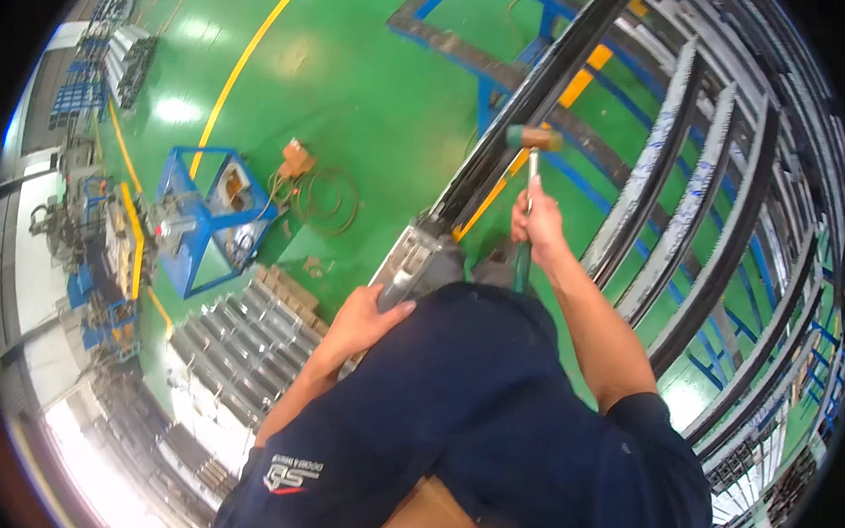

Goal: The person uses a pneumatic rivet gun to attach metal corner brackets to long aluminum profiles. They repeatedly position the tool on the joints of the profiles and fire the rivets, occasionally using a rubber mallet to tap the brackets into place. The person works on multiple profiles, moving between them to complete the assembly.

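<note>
My right hand (538, 221) is closed round the handle of a mallet (535, 138). Its head is green at one end and brownish at the other, on a silver shaft with a green grip; it is held up beside a long dark bar (501, 141). At the bar's near end sits a silver metal piece (410, 254) with recesses in it. My left hand (363, 320) grips this piece close to my body, thumb on top and the other fingers partly hidden at its far side.
Long black-and-white profiles (664, 147) lie on blue racks to the right. A blue frame stand (215, 221), a cardboard box (297, 158) and a coiled hose (332, 202) stand on the green floor at left. Stacked metal profiles (243, 346) lie near my left arm.
</note>
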`<state>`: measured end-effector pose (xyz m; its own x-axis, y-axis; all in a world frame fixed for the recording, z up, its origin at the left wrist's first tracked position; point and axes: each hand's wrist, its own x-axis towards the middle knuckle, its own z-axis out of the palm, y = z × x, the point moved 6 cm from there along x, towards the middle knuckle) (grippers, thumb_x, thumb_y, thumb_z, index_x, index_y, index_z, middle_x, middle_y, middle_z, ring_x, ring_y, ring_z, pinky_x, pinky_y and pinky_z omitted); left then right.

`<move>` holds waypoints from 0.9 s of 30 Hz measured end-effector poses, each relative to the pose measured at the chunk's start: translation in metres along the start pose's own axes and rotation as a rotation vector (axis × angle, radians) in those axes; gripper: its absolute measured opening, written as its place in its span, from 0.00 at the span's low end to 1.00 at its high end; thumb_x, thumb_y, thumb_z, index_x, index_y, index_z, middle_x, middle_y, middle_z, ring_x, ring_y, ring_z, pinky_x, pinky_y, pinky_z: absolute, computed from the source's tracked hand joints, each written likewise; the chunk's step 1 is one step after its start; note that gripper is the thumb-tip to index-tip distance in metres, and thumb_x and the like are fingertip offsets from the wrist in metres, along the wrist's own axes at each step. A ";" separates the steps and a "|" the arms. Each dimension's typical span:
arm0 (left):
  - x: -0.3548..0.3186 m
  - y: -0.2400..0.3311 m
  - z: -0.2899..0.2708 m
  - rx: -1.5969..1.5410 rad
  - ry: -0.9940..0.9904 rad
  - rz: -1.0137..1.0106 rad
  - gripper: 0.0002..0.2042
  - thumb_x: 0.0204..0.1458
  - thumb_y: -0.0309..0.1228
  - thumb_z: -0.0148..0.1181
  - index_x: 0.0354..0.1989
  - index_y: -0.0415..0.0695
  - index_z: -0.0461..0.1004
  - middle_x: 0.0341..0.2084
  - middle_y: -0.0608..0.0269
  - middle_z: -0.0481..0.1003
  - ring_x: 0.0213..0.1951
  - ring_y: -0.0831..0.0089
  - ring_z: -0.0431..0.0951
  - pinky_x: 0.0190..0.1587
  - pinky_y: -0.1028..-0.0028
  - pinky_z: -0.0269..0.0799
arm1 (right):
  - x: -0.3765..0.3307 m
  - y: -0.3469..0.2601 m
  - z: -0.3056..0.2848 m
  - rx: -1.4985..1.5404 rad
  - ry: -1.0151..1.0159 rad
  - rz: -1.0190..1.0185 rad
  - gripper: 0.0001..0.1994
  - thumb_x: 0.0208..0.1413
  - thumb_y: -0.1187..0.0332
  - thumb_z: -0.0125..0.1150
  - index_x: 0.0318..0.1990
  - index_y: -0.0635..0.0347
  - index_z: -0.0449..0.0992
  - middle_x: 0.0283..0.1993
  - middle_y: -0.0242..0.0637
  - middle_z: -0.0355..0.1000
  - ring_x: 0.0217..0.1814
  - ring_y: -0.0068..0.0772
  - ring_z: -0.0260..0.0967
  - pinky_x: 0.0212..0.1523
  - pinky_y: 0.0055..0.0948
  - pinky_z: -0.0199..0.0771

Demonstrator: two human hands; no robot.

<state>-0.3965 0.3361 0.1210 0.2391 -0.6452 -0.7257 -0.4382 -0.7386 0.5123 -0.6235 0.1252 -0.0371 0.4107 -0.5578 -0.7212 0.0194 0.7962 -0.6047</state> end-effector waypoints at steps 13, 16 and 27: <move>0.053 0.061 0.012 -0.091 -0.052 0.151 0.24 0.61 0.43 0.69 0.53 0.32 0.79 0.19 0.56 0.77 0.20 0.67 0.76 0.29 0.64 0.74 | 0.035 -0.090 -0.060 -0.201 0.162 -0.164 0.28 0.74 0.36 0.47 0.32 0.51 0.67 0.19 0.27 0.59 0.15 0.25 0.54 0.18 0.31 0.53; 0.052 0.055 0.017 -0.152 -0.068 0.124 0.25 0.62 0.44 0.68 0.53 0.30 0.77 0.18 0.59 0.76 0.16 0.70 0.74 0.25 0.66 0.71 | 0.026 -0.115 -0.056 -0.015 0.176 -0.229 0.26 0.77 0.41 0.42 0.32 0.50 0.67 0.18 0.25 0.58 0.16 0.22 0.53 0.18 0.31 0.51; 0.027 0.043 0.015 -0.128 -0.082 -0.026 0.23 0.61 0.44 0.70 0.49 0.32 0.81 0.19 0.63 0.76 0.20 0.76 0.74 0.27 0.68 0.72 | 0.032 -0.043 -0.032 -0.261 -0.032 -0.047 0.30 0.74 0.36 0.47 0.28 0.51 0.65 0.19 0.25 0.58 0.16 0.25 0.53 0.17 0.32 0.54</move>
<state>-0.4219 0.2903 0.1167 0.1747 -0.6112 -0.7720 -0.3172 -0.7771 0.5435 -0.6409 0.0657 -0.0450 0.4435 -0.5821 -0.6815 -0.1949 0.6796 -0.7072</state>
